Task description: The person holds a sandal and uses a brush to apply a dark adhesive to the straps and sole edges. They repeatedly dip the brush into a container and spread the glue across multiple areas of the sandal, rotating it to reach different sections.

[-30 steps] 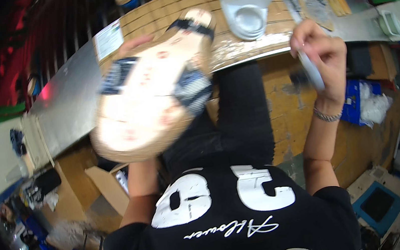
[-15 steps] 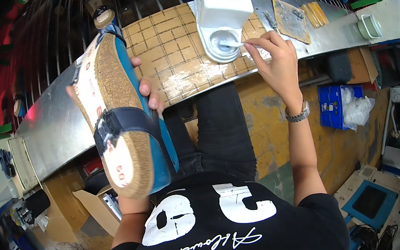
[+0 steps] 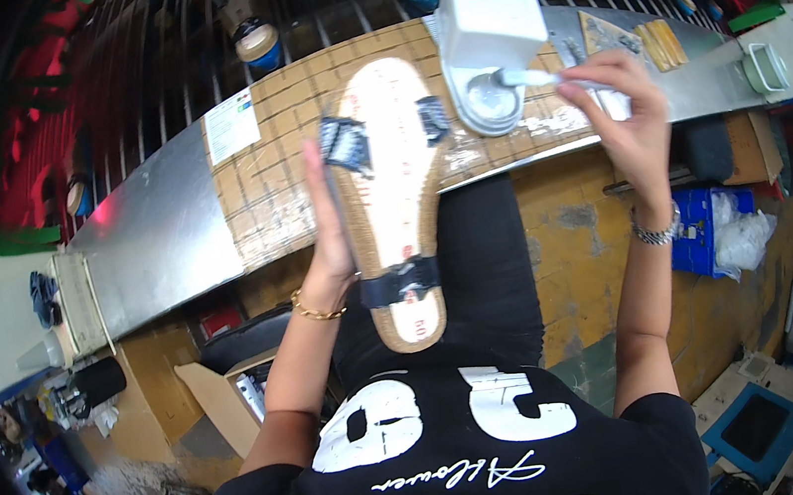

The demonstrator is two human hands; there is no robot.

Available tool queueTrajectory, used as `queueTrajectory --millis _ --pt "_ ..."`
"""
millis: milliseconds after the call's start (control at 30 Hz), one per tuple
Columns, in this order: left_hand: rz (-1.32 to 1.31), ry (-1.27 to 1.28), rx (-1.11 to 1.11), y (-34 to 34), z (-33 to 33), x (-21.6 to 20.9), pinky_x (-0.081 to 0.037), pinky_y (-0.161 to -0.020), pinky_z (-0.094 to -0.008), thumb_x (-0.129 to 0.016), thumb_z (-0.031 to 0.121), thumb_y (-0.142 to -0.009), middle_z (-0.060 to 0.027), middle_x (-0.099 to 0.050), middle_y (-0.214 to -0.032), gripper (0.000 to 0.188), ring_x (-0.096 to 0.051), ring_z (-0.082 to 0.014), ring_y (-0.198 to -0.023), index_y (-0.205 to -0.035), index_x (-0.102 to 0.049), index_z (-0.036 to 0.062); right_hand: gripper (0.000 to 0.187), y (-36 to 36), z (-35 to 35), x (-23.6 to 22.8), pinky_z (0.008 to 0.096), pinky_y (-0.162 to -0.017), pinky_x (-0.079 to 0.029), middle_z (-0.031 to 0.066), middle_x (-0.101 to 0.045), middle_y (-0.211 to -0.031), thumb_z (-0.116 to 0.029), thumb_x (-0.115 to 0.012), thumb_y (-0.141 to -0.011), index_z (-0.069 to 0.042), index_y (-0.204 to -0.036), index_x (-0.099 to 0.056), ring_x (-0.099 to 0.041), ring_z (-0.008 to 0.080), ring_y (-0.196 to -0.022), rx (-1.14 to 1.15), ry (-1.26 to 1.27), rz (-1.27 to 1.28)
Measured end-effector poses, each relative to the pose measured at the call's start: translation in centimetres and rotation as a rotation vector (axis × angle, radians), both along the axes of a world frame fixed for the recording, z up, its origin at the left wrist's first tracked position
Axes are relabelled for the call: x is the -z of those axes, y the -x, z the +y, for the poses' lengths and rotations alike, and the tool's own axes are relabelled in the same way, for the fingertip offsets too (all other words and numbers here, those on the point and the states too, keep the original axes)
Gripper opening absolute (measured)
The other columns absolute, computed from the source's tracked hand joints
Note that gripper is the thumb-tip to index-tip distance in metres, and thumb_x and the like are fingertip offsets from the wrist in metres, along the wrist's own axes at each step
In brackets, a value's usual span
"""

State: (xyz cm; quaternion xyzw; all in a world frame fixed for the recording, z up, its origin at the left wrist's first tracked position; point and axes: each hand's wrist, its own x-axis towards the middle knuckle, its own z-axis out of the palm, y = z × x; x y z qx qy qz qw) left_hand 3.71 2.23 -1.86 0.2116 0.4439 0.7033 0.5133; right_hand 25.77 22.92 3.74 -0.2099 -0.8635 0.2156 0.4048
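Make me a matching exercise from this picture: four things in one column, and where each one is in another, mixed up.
1. sandal
2. brush
3. white container
4. cardboard box

A. on the bench, behind the sandal's toe end
B. under the bench, on the person's left
C. in the left hand
D. in the right hand

Pairs: 1-C, 2-D, 3-A, 4-B

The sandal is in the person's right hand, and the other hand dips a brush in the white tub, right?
Not quite. The head view shows the sandal in the left hand. It is the right hand that holds the brush at the white tub.
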Motion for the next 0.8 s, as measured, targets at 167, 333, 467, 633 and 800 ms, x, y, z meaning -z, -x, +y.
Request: queueTrajectory --millis 167,333,467,633,800 --pt "0.037 -0.141 0.154 -1.6 0.4 -2.5 -0.059 -0.093 -0.0369 -0.024 0.077 -0.097 -0.0215 -0.064 -0.128 0.095 -0.068 -0.0228 -0.112 -0.144 -0.043 -0.0036 0.021 2.4 -6.1 -3.5 0.0246 -0.068 -0.046 0.0039 -0.064 -0.087 0.001 -0.083 -0.075 -0.006 -0.096 -0.080 -0.059 0.0126 -0.078 0.027 -0.104 0.240" --pt "0.046 -0.193 0.124 -2.8 -0.1 -4.8 -0.054 -0.098 -0.0370 -0.022 0.075 -0.098 -0.0195 -0.063 -0.129 0.092 -0.066 -0.0227 -0.113 -0.143 -0.043 -0.0028 0.021 3.9 -9.7 -4.5 0.0234 -0.065 -0.042 0.0032 -0.062 -0.083 0.001 -0.083 -0.074 -0.006 -0.093 -0.080 -0.056 0.0123 -0.073 -0.087 0.048 0.213" --pt "0.242 -0.189 0.093 -3.2 -0.7 -5.7 -0.054 -0.093 -0.0341 -0.022 0.077 -0.097 -0.0175 -0.066 -0.123 0.094 -0.067 -0.0198 -0.107 -0.138 -0.048 -0.0041 0.020 4.6 -9.8 -5.2 0.0234 -0.064 -0.041 0.0029 -0.061 -0.081 0.001 -0.083 -0.073 -0.005 -0.092 -0.080 -0.056 0.0123 -0.072 -0.012 -0.073 0.256" --pt "0.396 -0.166 0.184 -2.9 -1.3 -6.0 -0.049 -0.102 -0.0387 -0.018 0.084 -0.092 -0.0178 -0.058 -0.133 0.103 -0.059 -0.0232 -0.120 -0.143 -0.043 -0.0024 0.016 4.2 -9.9 -6.1 0.0263 -0.078 -0.041 0.0075 -0.063 -0.089 0.004 -0.077 -0.078 0.000 -0.094 -0.077 -0.056 0.0157 -0.083 0.011 -0.103 0.228" --pt "0.364 -0.191 0.131 -3.3 -1.4 -6.1 -0.053 -0.090 -0.0329 -0.025 0.084 -0.091 -0.0164 -0.067 -0.117 0.103 -0.067 -0.0197 -0.104 -0.133 -0.052 -0.0060 0.018 3.5 -9.5 -6.3 0.0272 -0.079 -0.041 0.0105 -0.062 -0.092 0.005 -0.076 -0.077 0.001 -0.095 -0.075 -0.055 0.0172 -0.085 -0.119 -0.105 0.222"
